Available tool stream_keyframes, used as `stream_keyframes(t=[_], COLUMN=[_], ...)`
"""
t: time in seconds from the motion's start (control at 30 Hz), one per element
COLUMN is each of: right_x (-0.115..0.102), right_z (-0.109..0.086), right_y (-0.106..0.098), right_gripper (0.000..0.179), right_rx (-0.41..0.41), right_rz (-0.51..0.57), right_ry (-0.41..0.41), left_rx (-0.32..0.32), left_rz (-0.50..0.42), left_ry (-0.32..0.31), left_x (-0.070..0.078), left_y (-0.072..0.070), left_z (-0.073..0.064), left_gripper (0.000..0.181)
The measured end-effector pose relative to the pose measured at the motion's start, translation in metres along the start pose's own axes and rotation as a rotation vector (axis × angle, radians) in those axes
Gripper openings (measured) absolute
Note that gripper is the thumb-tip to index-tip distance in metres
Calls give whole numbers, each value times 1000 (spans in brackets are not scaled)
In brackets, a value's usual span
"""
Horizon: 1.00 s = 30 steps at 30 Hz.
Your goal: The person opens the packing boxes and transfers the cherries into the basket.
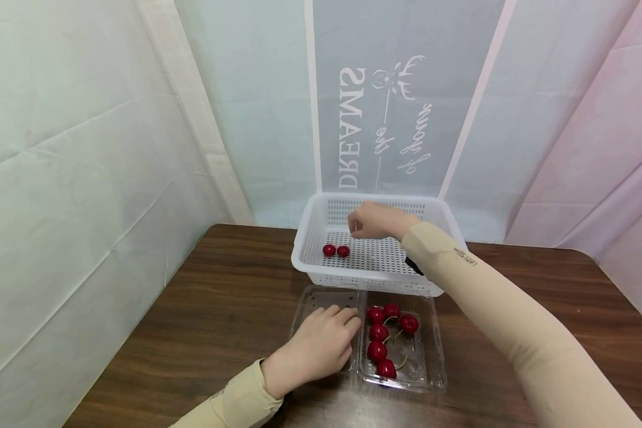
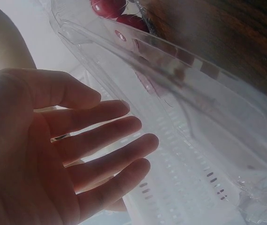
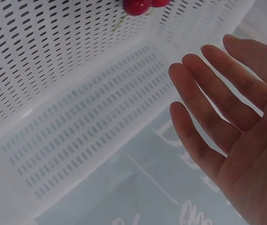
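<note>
My right hand [image 1: 377,220] hovers over the white perforated basket [image 1: 321,274], its fingers loosely bent with nothing between them. Two red cherries [image 1: 336,251] lie side by side on the basket floor, left of that hand. In the right wrist view the fingers [image 3: 203,101] are spread apart, and cherries [image 3: 137,5] show at the top edge. My left hand [image 1: 321,339] is over the lid side of a clear plastic clamshell box [image 1: 433,356], fingers relaxed. Several cherries [image 1: 377,331], some with green stems, lie in the box's right half. The left wrist view shows that palm [image 2: 35,178] bare.
The brown wooden table [image 1: 219,309] extends around the box and basket. Behind the basket hangs a grey-blue cloth [image 1: 390,35] with white lettering and a deer head. Pale fabric [image 1: 59,178] borders the left side. My right sleeve [image 1: 503,321] crosses above the table's right part.
</note>
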State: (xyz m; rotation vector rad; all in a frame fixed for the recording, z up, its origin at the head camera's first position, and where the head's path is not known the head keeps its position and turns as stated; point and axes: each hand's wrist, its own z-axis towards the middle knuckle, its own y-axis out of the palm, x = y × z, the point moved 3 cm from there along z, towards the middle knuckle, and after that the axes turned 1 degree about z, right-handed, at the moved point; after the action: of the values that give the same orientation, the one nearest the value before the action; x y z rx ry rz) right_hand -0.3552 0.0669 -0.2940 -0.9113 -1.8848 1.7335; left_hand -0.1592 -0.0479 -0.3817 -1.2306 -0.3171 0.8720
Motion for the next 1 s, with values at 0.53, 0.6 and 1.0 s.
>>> stream_keyframes(t=[0.53,0.6,1.0], right_x=[-9,-11,-13], right_z=[-34,-39,-63], right_y=[-6,-6,-2], right_gripper=[11,11,10], right_rx=[131,146,225], right_rz=[52,46,50], right_ry=[-76,-84,-82], left_rx=[-19,-20,-28], left_rz=[-10,-13,-18], left_ry=[12,12,3], left_x=[3,3,3], left_y=[1,2,3], left_z=[4,4,3], left_gripper=[26,27,28])
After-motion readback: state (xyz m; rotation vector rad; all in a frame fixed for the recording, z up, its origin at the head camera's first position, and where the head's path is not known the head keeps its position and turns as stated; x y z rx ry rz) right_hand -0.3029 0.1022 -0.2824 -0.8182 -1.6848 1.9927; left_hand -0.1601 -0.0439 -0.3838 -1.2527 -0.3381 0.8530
